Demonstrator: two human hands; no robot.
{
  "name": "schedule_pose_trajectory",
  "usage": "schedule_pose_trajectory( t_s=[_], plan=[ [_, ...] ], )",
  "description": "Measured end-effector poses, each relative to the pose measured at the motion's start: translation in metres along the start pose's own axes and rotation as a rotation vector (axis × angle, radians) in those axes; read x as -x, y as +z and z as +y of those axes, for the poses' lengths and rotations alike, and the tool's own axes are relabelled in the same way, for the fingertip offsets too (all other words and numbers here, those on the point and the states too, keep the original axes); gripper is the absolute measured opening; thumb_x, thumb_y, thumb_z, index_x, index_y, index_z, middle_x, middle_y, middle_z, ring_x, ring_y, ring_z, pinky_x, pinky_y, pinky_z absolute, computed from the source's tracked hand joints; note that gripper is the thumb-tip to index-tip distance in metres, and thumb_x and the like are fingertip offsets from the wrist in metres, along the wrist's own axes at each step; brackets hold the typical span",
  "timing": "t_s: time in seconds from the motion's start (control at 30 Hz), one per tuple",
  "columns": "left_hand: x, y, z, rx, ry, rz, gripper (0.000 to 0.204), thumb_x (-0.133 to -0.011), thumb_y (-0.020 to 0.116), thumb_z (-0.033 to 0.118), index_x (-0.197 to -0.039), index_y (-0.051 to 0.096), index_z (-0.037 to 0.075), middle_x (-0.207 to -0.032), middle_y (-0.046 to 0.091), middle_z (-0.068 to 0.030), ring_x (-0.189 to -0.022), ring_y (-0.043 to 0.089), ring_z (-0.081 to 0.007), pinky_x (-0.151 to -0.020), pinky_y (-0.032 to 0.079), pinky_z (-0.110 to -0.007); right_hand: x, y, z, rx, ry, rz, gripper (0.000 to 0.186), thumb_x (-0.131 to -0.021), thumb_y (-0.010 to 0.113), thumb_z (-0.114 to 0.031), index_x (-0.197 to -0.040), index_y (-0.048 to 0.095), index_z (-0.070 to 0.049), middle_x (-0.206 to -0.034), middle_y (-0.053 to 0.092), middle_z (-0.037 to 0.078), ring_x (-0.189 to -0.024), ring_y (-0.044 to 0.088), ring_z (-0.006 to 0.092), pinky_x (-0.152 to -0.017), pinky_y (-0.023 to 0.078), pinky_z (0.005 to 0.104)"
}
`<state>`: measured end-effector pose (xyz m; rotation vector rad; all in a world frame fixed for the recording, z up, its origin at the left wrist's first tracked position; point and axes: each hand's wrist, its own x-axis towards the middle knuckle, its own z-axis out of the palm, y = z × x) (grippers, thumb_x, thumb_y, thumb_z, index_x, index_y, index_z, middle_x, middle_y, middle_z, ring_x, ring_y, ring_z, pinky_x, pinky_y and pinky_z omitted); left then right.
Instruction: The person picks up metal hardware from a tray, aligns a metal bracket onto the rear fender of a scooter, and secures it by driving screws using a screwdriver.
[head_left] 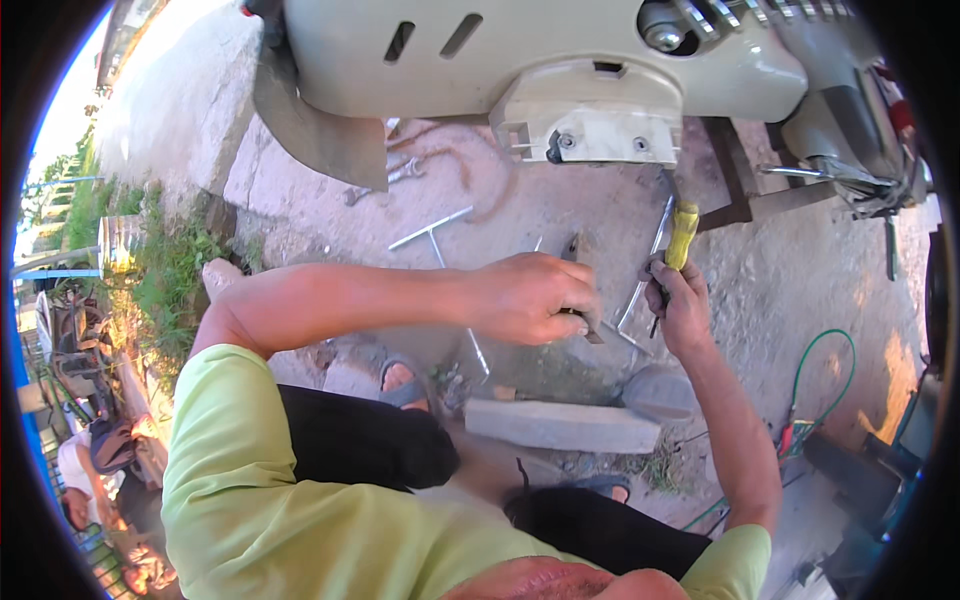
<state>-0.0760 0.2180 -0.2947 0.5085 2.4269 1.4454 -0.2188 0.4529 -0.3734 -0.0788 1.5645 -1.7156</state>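
My left hand (535, 300) reaches across the middle, its fingers curled round a small, flat, dark piece (594, 335) whose kind I cannot make out. To its right, my right hand (682, 305) is closed on a yellow-handled tool, its yellow grip (683, 235) standing up above the fingers. It looks like a screwdriver, though the fingers hide part of it. Above both hands is the pale body panel (400, 75) of a motorbike or scooter, with a whitish bracket-like part (605, 130) at its lower edge. Both hands are apart from it.
A T-handle wrench (433, 228) lies on the ground left of centre; another long metal tool (632, 305) lies beside my right hand. Spanners (400, 173) lie farther off. A pale block (560, 425) sits between my feet. Green cable (855, 350) loops at right; a person (85, 475) is far left.
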Motion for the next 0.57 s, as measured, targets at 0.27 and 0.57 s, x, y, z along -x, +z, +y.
schedule_pose_trajectory(
  t_s=[0.27,0.57],
  plan=[
    [0.037,-0.091,0.102,-0.701,0.327,0.546,0.028,-0.085,0.071,-0.002,-0.111,0.076,0.009,-0.1,0.065,-0.0105,-0.089,0.066,-0.0271,-0.077,0.056,-0.036,0.014,0.03,-0.033,-0.015,0.019,-0.064,0.009,-0.099,0.062,-0.015,-0.103,0.063,-0.007,-0.083,0.065,0.003,-0.054,0.047,0.0069,-0.047,0.032,0.0236],
    [0.023,-0.106,0.052,-0.929,0.385,0.832,0.034,-0.081,0.079,-0.001,-0.113,0.078,0.01,-0.102,0.069,-0.012,-0.09,0.07,-0.027,-0.076,0.057,-0.035,0.036,0.004,-0.016,0.17,0.102,-0.01,0.016,-0.097,0.066,-0.018,-0.106,0.065,-0.006,-0.086,0.069,0.006,-0.056,0.051,0.0068,-0.049,0.035,0.0228]
  ],
)
